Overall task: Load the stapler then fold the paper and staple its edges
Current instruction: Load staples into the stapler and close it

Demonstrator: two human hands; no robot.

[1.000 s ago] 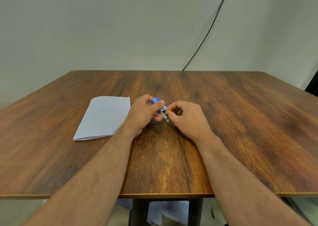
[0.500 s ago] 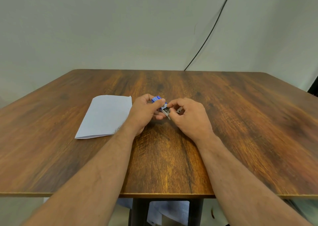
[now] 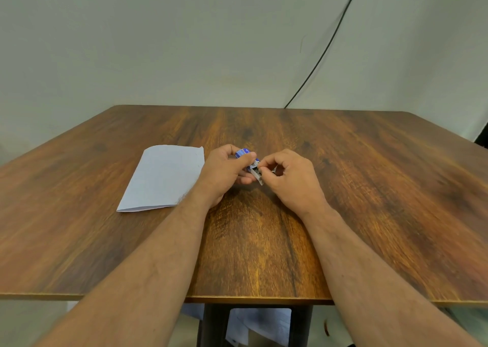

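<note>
My left hand [image 3: 224,173] grips a small blue staple box [image 3: 244,153] just above the table's middle. Its pale inner tray [image 3: 257,174] is slid out toward my right hand [image 3: 289,180]. My right thumb and forefinger pinch at the staples in that tray. A small metallic piece [image 3: 273,171] shows under my right fingers; I cannot tell what it is. The white paper [image 3: 165,176] lies folded on the table, left of my left hand. No stapler shows plainly.
The wooden table [image 3: 369,201] spreads wide around both hands. A black cable [image 3: 324,53] runs down the wall behind the far edge. Papers [image 3: 260,325] lie on the floor under the table, beside its dark leg.
Both hands stayed at the table's middle. My right fingers shifted slightly at the tray and closed tighter on its contents. The paper has not moved.
</note>
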